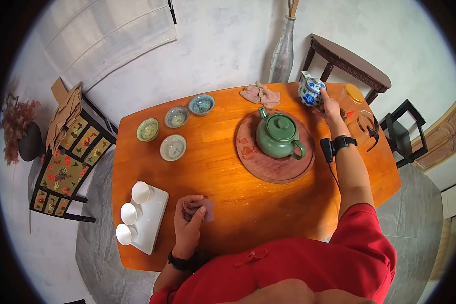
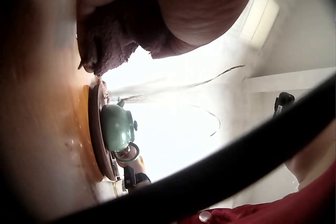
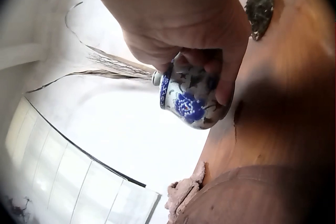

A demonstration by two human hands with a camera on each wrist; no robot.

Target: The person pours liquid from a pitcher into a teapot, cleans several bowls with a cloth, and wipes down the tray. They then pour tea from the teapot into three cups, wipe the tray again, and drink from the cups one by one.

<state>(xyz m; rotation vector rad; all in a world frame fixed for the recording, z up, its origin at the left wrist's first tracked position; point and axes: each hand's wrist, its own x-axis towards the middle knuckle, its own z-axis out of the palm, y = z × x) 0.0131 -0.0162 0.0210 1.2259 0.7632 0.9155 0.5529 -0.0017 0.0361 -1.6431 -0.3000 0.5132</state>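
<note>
My right hand point(image 1: 330, 107) grips a small lidded blue-and-white porcelain pot point(image 3: 190, 106) at the far right of the table, fingers curled round its side. A blue flower shows on its wall, and its lid knob points away from the tabletop. My left hand point(image 1: 188, 223) holds a crumpled mauve cloth point(image 1: 207, 209) over the table's near side; in the left wrist view the cloth point(image 2: 113, 43) bunches inside the curled fingers. Between the hands, a green teapot point(image 1: 276, 136) with its lid on stands on a round reddish-brown tray point(image 1: 248, 159).
Several small glazed bowls point(image 1: 173, 147) stand at the left. Three white cups point(image 1: 130, 214) sit along a white rectangular tray point(image 1: 152, 223) near the front left. A pinkish cloth point(image 1: 268, 96) lies at the back edge. A yellow-lidded jar point(image 1: 353, 93) and a glass pitcher point(image 1: 361, 126) are by my right forearm.
</note>
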